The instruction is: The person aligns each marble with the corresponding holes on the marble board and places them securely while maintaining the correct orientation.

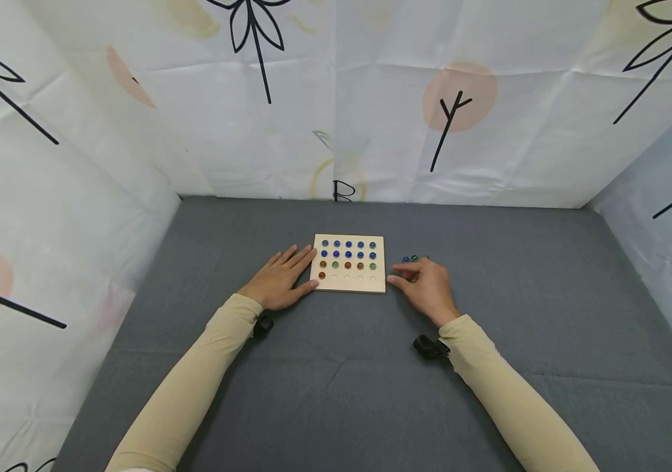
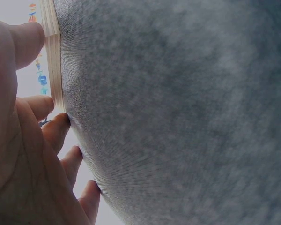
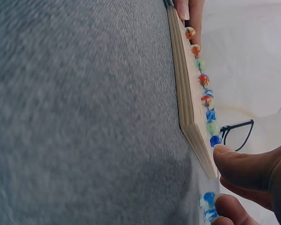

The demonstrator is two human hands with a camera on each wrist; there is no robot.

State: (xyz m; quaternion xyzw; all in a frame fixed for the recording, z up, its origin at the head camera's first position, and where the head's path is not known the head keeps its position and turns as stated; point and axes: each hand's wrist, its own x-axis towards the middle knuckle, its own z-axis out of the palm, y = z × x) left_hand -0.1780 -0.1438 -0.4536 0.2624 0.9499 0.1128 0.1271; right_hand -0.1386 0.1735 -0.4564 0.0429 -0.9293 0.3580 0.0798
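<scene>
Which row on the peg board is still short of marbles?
The nearest row of the wooden board: only its leftmost hole holds an orange marble, by the left hand; the three rows behind are full.

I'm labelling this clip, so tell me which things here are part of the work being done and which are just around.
In the work:
wooden board with marbles in its holes
loose marbles by the right hand
left hand, fingers against the board's edge

Just around:
grey cloth underneath
printed backdrop
</scene>
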